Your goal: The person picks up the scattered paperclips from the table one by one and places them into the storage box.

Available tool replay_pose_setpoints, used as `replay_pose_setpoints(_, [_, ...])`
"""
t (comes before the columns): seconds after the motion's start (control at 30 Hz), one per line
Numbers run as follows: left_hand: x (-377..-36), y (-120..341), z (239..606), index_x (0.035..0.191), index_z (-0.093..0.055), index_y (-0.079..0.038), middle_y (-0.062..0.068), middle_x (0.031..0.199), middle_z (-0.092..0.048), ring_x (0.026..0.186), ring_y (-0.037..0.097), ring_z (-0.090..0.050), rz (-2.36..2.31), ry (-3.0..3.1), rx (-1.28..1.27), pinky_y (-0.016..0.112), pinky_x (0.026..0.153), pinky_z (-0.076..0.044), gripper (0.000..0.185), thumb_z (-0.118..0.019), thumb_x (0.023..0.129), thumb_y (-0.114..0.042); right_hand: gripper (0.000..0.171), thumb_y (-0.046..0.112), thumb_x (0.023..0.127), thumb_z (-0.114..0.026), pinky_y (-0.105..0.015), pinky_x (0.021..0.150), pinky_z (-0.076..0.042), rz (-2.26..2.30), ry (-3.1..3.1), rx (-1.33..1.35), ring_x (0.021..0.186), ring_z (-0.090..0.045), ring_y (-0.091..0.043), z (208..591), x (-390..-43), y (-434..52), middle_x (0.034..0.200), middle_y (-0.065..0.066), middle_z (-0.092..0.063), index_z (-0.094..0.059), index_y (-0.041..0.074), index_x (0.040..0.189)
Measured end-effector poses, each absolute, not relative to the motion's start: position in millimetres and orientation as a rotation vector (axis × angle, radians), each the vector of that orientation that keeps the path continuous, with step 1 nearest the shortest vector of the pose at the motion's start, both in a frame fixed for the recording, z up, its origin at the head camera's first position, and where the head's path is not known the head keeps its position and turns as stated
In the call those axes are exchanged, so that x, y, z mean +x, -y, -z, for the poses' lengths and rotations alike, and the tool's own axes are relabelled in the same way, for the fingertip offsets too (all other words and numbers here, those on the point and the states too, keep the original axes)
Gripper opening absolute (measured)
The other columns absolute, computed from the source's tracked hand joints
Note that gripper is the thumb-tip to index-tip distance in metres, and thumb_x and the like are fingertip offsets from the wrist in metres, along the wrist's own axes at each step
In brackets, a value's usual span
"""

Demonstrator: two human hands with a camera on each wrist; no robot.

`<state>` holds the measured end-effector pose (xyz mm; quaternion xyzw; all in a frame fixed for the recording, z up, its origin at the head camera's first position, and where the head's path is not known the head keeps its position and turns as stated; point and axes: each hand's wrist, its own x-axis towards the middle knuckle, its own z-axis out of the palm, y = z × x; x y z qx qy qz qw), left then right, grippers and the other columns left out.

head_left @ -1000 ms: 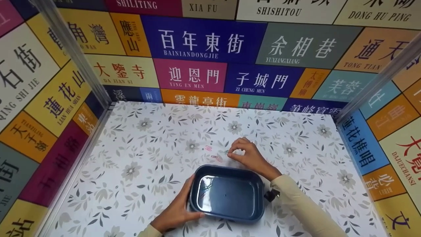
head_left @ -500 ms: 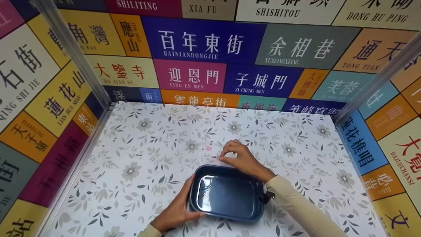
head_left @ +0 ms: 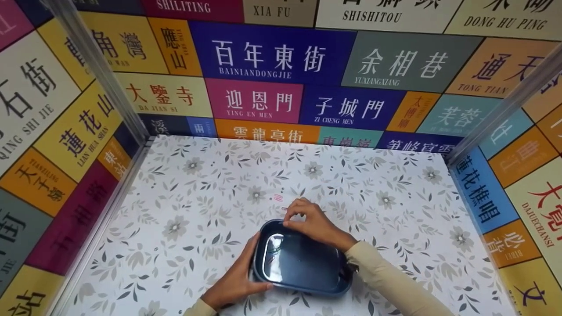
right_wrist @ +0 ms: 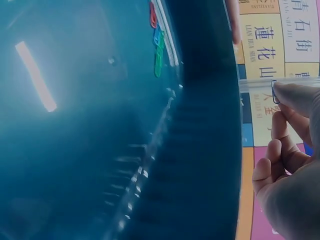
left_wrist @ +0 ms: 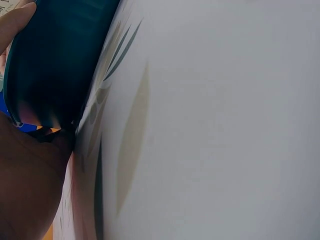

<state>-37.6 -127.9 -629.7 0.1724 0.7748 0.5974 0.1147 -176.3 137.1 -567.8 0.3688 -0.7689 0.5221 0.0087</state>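
Observation:
A dark blue plastic box (head_left: 303, 263) stands on the table in the head view. My left hand (head_left: 237, 274) grips its left side, fingers along the wall and thumb at the near corner. My right hand (head_left: 314, 224) is over the box's far rim, thumb and forefinger pinching a small dark paper clip (right_wrist: 274, 92), seen in the right wrist view. Inside the box, a red paper clip (right_wrist: 153, 15), a blue one (right_wrist: 157, 35) and a green one (right_wrist: 159, 55) lie near a side wall. Just beyond my right fingertips, a red paper clip (head_left: 285, 208) lies partly hidden on the table.
Pink paper clips (head_left: 278, 197) lie on the floral tabletop (head_left: 197, 193) beyond the box. Panels with printed place names (head_left: 272, 52) enclose the table at the back and both sides, with clear corner strips (head_left: 101, 74) between them.
My right hand has come from the dark paper clip's spot on the table, past the pink and red clips, toward me to the box's far rim. My left hand and the box have stayed put.

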Motion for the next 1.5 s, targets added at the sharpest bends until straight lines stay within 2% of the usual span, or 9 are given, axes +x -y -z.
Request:
replay_pose_setpoints(0.2, [-37, 128, 629, 0.179, -0.004, -0.02, 0.004, 0.184, -0.015, 0.167, 0.031, -0.019, -1.726, -2.296, 0.499, 0.059, 0.132, -0.016, 0.135, -0.097, 0.083, -0.038, 0.011, 0.005, 0.09, -0.091, -0.04, 0.085, -0.05, -1.642, 2.419, 1.156, 0.092, -0.062, -0.029, 576, -174, -134, 0.091, -0.004, -0.073, -0.085, 0.014, 0.092])
replay_pose_setpoints(0.33, [-37, 128, 629, 0.179, -0.003, -0.017, 0.005, 0.184, -0.013, 0.167, 0.03, -0.017, -1.738, -2.281, 0.506, 0.056, 0.132, -0.015, 0.136, -0.097, 0.083, -0.034, 0.01, 0.005, 0.09, -0.091, -0.035, 0.09, -0.05, -1.613, 2.406, 1.183, 0.094, -0.063, -0.029, 581, -171, -132, 0.091, -0.003, -0.072, -0.085, 0.013, 0.092])
replay_pose_setpoints(0.47, [-37, 128, 630, 0.179, -0.003, -0.014, 0.009, 0.184, -0.014, 0.166, 0.035, -0.019, -1.759, -2.28, 0.541, 0.053, 0.132, -0.016, 0.135, -0.097, 0.084, -0.031, 0.013, 0.004, 0.087, -0.091, -0.033, 0.099, -0.049, -1.564, 2.365, 1.23, 0.098, -0.064, -0.027, 584, -168, -129, 0.093, -0.002, -0.073, -0.085, 0.014, 0.093])
replay_pose_setpoints(0.73, [-37, 128, 627, 0.179, -0.005, -0.019, 0.007, 0.185, -0.013, 0.167, 0.032, -0.017, -1.718, -2.295, 0.487, 0.058, 0.132, -0.016, 0.135, -0.097, 0.083, -0.037, 0.017, -0.001, 0.086, -0.091, -0.035, 0.093, -0.052, -1.431, 2.232, 1.358, 0.098, -0.06, -0.025, 589, -165, -125, 0.096, -0.004, -0.07, -0.084, 0.013, 0.092])
replay_pose_setpoints(0.87, [-37, 128, 628, 0.18, -0.005, -0.022, 0.005, 0.185, -0.013, 0.167, 0.029, -0.016, -1.707, -2.298, 0.473, 0.053, 0.133, -0.016, 0.135, -0.097, 0.083, -0.037, 0.013, 0.002, 0.089, -0.088, -0.034, 0.093, -0.055, -1.331, 2.236, 1.465, 0.102, -0.059, -0.022, 590, -162, -123, 0.099, -0.003, -0.068, -0.082, 0.013, 0.093])
replay_pose_setpoints(1.07, [-36, 129, 628, 0.18, -0.004, -0.02, 0.005, 0.185, -0.012, 0.167, 0.029, -0.016, -1.697, -2.295, 0.457, 0.059, 0.132, -0.016, 0.137, -0.097, 0.082, -0.041, 0.011, 0.006, 0.09, -0.089, -0.041, 0.114, -0.05, -1.284, 2.262, 1.577, 0.104, -0.059, -0.019, 590, -157, -120, 0.1, 0.0, -0.068, -0.081, 0.013, 0.094])
replay_pose_setpoints(1.13, [-36, 129, 628, 0.179, -0.004, -0.018, 0.007, 0.185, -0.012, 0.167, 0.03, -0.016, -1.697, -2.293, 0.455, 0.061, 0.131, -0.015, 0.136, -0.097, 0.082, -0.04, 0.011, 0.006, 0.09, -0.089, -0.039, 0.111, -0.052, -1.273, 2.252, 1.609, 0.103, -0.06, -0.019, 591, -156, -119, 0.101, 0.0, -0.068, -0.081, 0.013, 0.094])
replay_pose_setpoints(1.27, [-37, 129, 628, 0.179, -0.004, -0.017, 0.007, 0.185, -0.011, 0.167, 0.03, -0.015, -1.7, -2.286, 0.451, 0.059, 0.132, -0.015, 0.135, -0.096, 0.083, -0.038, 0.012, 0.004, 0.09, -0.089, -0.032, 0.094, -0.056, -1.251, 2.226, 1.692, 0.099, -0.061, -0.019, 591, -155, -118, 0.101, -0.001, -0.068, -0.081, 0.012, 0.094])
replay_pose_setpoints(1.5, [-36, 129, 628, 0.18, -0.005, -0.019, 0.006, 0.185, -0.011, 0.167, 0.029, -0.015, -1.69, -2.297, 0.452, 0.056, 0.132, -0.014, 0.135, -0.097, 0.083, -0.041, 0.005, 0.007, 0.094, -0.086, -0.027, 0.094, -0.057, -1.377, 2.288, 1.83, 0.098, -0.067, -0.018, 594, -154, -116, 0.098, -0.002, -0.071, -0.082, 0.01, 0.096])
